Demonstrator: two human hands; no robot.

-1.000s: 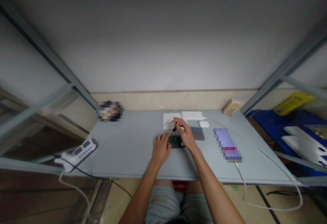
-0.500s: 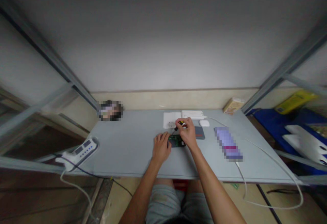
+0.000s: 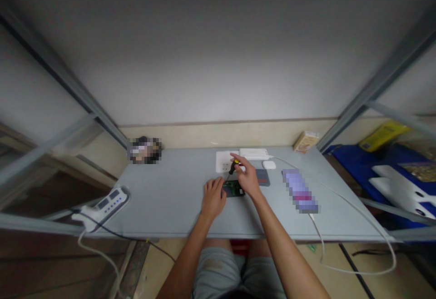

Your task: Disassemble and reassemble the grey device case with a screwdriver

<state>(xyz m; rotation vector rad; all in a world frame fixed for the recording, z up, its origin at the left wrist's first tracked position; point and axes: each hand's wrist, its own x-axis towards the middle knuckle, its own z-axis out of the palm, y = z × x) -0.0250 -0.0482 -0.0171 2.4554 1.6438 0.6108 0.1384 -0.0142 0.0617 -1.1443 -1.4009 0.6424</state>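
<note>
A small dark device with an exposed green circuit board (image 3: 235, 190) lies on the grey table. My left hand (image 3: 214, 196) grips its left end, fingers bent over the edge. In my right hand (image 3: 248, 178) is a black and yellow screwdriver (image 3: 233, 167), tilted, with its shaft pointing down to the upper left part of the board. My right forefinger stretches out over the handle's top. Whether the tip sits in a screw is too small to tell. Just behind the board, a white sheet (image 3: 220, 158) carries several tiny dark spots.
Right of my hand lie a dark grey flat case (image 3: 263, 177), a small white case (image 3: 269, 165) and a white power strip (image 3: 254, 154). Farther right is a blurred phone (image 3: 299, 191) on a white cable. A small box (image 3: 305, 142) stands behind; another power strip (image 3: 105, 208) lies left.
My right fingers have shifted on the screwdriver: pinched round the handle before, the forefinger is now extended over its top. The left hand stays on the device. The view has shifted slightly.
</note>
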